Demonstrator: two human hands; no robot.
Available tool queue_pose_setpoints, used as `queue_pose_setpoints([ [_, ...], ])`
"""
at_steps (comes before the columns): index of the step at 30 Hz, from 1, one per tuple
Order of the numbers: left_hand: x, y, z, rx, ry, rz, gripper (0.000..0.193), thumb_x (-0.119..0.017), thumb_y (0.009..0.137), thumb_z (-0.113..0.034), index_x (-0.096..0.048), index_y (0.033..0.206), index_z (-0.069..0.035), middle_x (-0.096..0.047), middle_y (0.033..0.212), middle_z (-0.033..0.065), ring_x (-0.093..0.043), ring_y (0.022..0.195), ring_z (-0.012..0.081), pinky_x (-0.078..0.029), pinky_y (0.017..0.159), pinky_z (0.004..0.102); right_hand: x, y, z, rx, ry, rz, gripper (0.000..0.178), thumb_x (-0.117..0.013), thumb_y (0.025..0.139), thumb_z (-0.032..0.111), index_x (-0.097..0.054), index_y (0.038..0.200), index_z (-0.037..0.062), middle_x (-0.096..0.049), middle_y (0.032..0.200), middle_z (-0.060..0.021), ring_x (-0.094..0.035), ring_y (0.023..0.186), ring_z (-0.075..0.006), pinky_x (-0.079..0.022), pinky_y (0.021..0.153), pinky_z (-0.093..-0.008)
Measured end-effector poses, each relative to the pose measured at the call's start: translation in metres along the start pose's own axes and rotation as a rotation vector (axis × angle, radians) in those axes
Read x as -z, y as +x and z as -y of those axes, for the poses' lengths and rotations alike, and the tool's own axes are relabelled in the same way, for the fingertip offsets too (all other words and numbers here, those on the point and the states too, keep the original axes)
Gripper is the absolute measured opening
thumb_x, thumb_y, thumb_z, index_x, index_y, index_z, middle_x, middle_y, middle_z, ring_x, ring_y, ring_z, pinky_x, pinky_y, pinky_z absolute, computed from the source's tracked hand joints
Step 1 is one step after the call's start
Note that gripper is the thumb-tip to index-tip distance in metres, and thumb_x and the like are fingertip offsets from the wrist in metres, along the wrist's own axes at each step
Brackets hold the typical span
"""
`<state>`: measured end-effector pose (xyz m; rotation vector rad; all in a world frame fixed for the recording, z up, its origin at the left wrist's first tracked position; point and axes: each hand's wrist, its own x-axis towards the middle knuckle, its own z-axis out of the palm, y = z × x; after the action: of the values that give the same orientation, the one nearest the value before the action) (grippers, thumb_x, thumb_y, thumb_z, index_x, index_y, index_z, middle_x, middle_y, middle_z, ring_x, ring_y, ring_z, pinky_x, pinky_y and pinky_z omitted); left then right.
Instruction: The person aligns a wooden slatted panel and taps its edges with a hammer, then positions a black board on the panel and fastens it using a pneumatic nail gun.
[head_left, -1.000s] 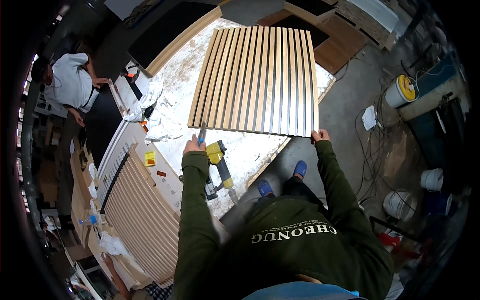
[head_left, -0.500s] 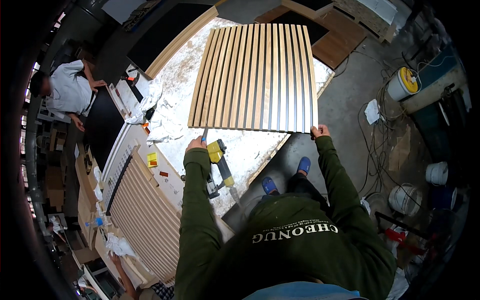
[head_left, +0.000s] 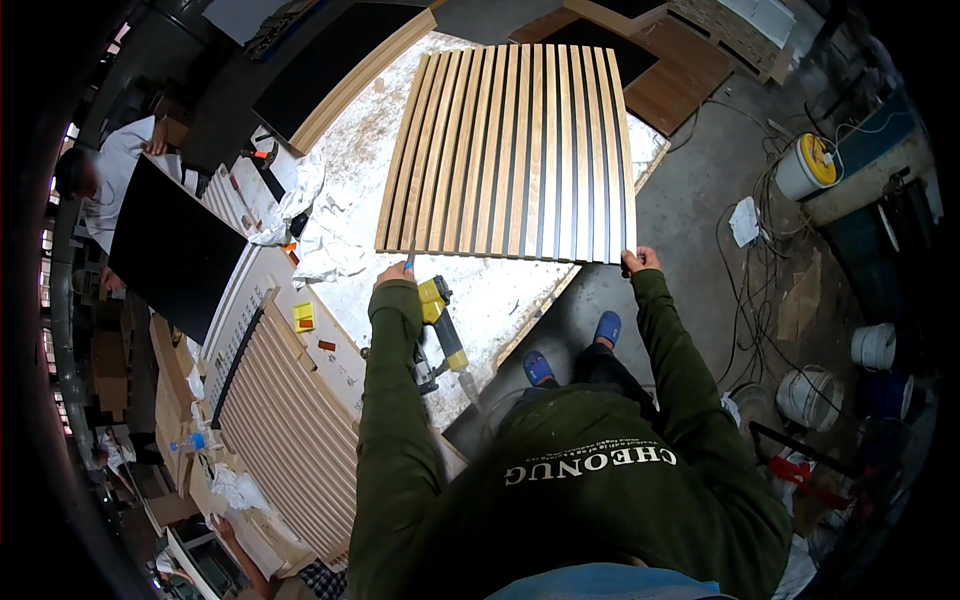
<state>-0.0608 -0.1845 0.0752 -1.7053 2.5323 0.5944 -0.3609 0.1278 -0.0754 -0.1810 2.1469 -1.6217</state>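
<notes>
Here at twelve o'clock we have the square panel of pale wooden slats with dark gaps [head_left: 510, 150] lying over the white, stained surface [head_left: 515, 300], and our right hand [head_left: 641, 261] has its fingers gripping the panel's four o'clock corner. Round at seven o'clock, our left hand [head_left: 393, 272] has its fingers closed on a slim dark tool with a touch of blue [head_left: 410, 263] at the slats' near edge, while the yellow-and-black nail gun [head_left: 442, 325] lies at five o'clock from that hand.

tan-striped panel [head_left: 510, 155], yellow-black nailer [head_left: 443, 322], green sweatshirt [head_left: 610, 515]
</notes>
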Motion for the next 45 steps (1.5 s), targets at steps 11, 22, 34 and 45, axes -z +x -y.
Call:
queue_pose_setpoints([
  [11,-0.017,0.007,0.031,-0.074,-0.149,-0.051,0.032,-0.047,0.083,-0.026,-0.058,0.109,-0.01,-0.059,0.1,0.0184,-0.056,0.094,0.0338,-0.044,0.083,0.0384,0.0,-0.002,0.002,-0.018,0.018,0.005,0.033,-0.064,0.076,0.022,-0.044,0.092,0.0012,-0.053,0.06,-0.004,-0.047,0.047,-0.0104,-0.038,0.043,-0.0244],
  [22,-0.003,0.016,0.009,-0.072,-0.038,0.02,0.031,-0.045,0.084,-0.023,-0.056,0.109,-0.01,-0.059,0.097,0.0187,-0.056,0.091,0.0358,-0.044,0.08,0.0404,0.003,-0.007,0.013,-0.03,0.048,0.027,0.033,-0.064,0.076,0.023,-0.045,0.092,0.0018,-0.052,0.059,-0.0029,-0.047,0.046,-0.0096,-0.036,0.041,-0.0236],
  [34,-0.032,0.068,0.174,0.405,-0.694,-0.135,0.018,-0.03,0.09,-0.02,-0.043,0.097,-0.009,-0.048,0.056,0.0118,-0.045,0.036,0.0219,-0.037,0.031,0.034,-0.005,-0.013,0.027,-0.12,0.015,0.05,0.032,-0.065,0.076,0.026,-0.046,0.093,0.0056,-0.054,0.064,-0.0024,-0.048,0.048,-0.0092,-0.037,0.042,-0.0229],
  [45,-0.046,-0.023,0.099,-0.303,-0.129,-0.592,0.043,-0.061,0.072,-0.015,-0.048,0.11,0.002,-0.051,0.103,0.021,-0.046,0.098,0.0365,-0.036,0.088,0.0432,0.014,-0.015,0.034,-0.205,0.032,0.186,0.032,-0.064,0.075,0.037,-0.056,0.085,0.0073,-0.056,0.069,0.0001,-0.053,0.06,-0.0105,-0.04,0.052,-0.0271],
])
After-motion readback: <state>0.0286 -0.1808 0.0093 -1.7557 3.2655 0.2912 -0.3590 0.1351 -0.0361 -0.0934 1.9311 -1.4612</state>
